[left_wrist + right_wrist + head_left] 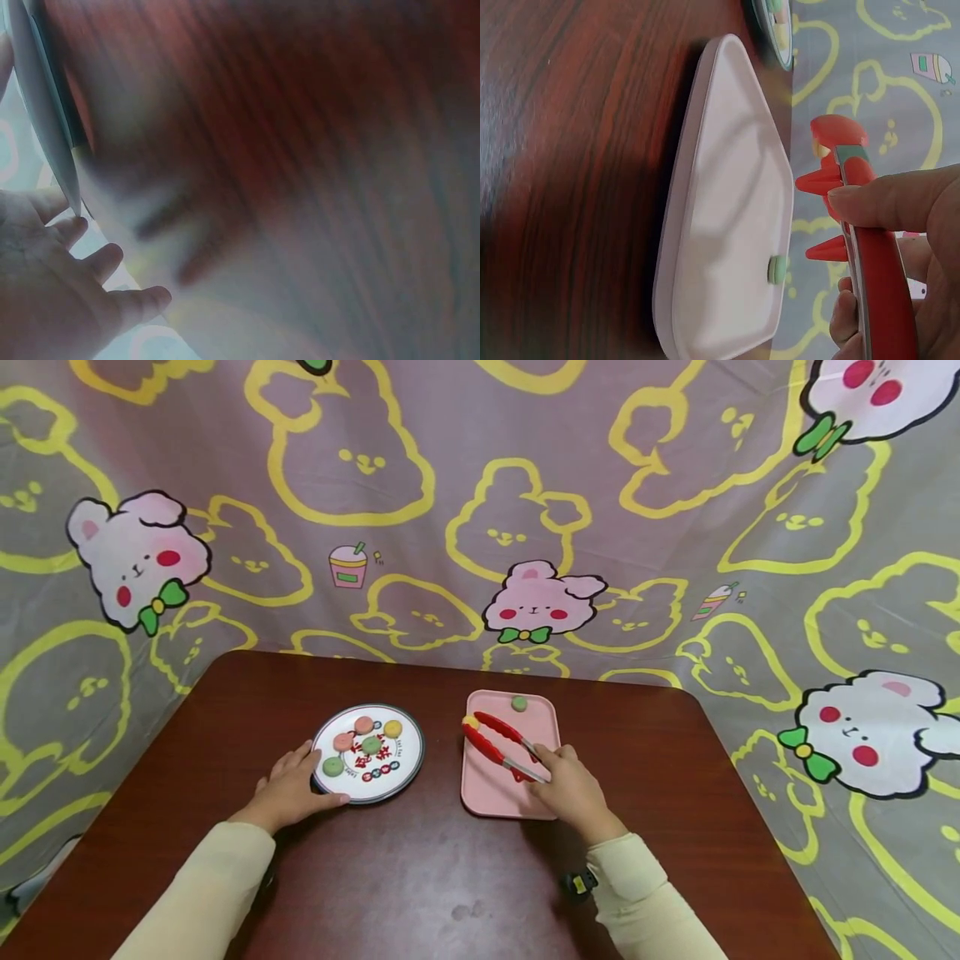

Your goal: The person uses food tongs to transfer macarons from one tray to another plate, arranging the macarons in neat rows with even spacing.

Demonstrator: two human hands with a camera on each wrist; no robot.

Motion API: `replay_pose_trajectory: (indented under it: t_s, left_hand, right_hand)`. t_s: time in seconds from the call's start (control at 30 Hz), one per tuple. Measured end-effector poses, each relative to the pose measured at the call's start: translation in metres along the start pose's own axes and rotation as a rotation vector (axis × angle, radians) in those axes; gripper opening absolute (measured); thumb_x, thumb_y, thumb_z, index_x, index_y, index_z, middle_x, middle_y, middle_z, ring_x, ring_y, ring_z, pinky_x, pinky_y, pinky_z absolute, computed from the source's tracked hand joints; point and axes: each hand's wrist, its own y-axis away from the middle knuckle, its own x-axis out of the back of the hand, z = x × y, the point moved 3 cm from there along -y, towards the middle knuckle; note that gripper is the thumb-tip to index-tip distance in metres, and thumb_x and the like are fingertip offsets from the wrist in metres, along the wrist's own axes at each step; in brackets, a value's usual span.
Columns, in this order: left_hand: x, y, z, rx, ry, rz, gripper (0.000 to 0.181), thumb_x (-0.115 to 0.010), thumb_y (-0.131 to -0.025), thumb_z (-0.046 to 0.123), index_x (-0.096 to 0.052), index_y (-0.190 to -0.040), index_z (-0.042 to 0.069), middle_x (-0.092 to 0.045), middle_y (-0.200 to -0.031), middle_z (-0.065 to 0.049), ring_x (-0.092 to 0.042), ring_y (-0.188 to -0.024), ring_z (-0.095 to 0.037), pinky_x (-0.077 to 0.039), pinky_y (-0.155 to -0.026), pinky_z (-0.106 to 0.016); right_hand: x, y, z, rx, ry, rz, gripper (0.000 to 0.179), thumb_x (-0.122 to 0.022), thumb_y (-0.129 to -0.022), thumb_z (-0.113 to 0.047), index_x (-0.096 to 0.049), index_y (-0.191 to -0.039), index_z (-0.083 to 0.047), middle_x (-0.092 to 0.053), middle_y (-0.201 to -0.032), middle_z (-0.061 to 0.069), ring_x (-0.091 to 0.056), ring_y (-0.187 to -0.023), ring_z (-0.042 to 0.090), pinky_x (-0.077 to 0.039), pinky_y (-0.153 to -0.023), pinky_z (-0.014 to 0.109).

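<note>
My right hand (573, 789) grips a pair of red-handled tongs (881, 277) above the pink tray (487, 802). Between the tong tips is a small yellow macaron (471, 722), mostly hidden by the red tip in the right wrist view. A green macaron (519, 703) lies at the tray's far end. My left hand (288, 789) rests at the left edge of a round white plate (393, 777), thumb by its near rim; the left wrist view shows the fingers spread against the rim. On the plate sit pink macarons (363, 725), green macarons (333, 767) and a yellow macaron (393, 729).
Plate and tray stand side by side on a dark brown wooden table (420, 860), with bare wood between them. A cartoon-patterned curtain (420, 543) hangs behind the table and along its sides. A small dark device (579, 883) is at my right wrist.
</note>
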Motion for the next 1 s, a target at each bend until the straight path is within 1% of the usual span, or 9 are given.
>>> replay_pose_trajectory:
  t_s: [0.27,0.4,0.53,0.8,1.0]
  left_hand:
    - [0.000,0.000,0.001,-0.009,0.002,0.003,0.115,-0.071,-0.072,0.065,-0.025,-0.146,-0.010,-0.012,-0.152,-0.034,-0.009,-0.135,-0.056,-0.012,-0.099,-0.079]
    - [0.000,0.001,0.001,-0.010,0.003,0.003,0.115,-0.071,-0.072,0.065,-0.025,-0.146,-0.010,-0.012,-0.152,-0.034,-0.009,-0.135,-0.056,-0.012,-0.099,-0.079]
    - [0.000,0.001,0.000,-0.006,0.002,0.001,0.115,-0.071,-0.072,0.065,-0.025,-0.147,-0.009,-0.012,-0.152,-0.034,-0.009,-0.135,-0.056,-0.012,-0.098,-0.079]
    - [0.000,0.001,0.001,-0.006,0.003,-0.001,0.115,-0.071,-0.072,0.064,-0.024,-0.147,-0.009,-0.011,-0.152,-0.034,-0.008,-0.135,-0.056,-0.012,-0.099,-0.079]
    - [0.000,0.000,0.001,-0.003,0.007,-0.001,0.115,-0.071,-0.072,0.065,-0.026,-0.146,-0.010,-0.011,-0.152,-0.034,-0.009,-0.135,-0.056,-0.012,-0.099,-0.079]
  right_hand:
    - [-0.006,0.001,-0.007,0.025,0.000,0.005,0.060,-0.073,-0.076,-0.018,-0.059,-0.134,-0.010,-0.053,-0.098,0.012,-0.055,-0.075,0.024,-0.044,-0.057,0.039]
    - [-0.008,0.001,-0.011,0.027,-0.007,0.008,0.061,-0.074,-0.076,-0.020,-0.059,-0.134,-0.010,-0.054,-0.098,0.011,-0.054,-0.072,0.022,-0.043,-0.056,0.037]
    - [-0.010,0.003,-0.016,0.035,-0.010,-0.005,0.060,-0.075,-0.076,-0.020,-0.059,-0.134,-0.011,-0.054,-0.098,0.010,-0.053,-0.071,0.021,-0.043,-0.056,0.036]
    - [-0.012,0.003,-0.025,0.078,-0.005,-0.027,0.060,-0.075,-0.077,-0.020,-0.059,-0.134,-0.010,-0.054,-0.098,0.011,-0.055,-0.073,0.021,-0.045,-0.055,0.038]
    - [-0.013,0.004,-0.030,0.083,-0.006,-0.040,0.060,-0.074,-0.077,-0.021,-0.058,-0.135,-0.011,-0.054,-0.099,0.009,-0.055,-0.074,0.020,-0.045,-0.056,0.038]
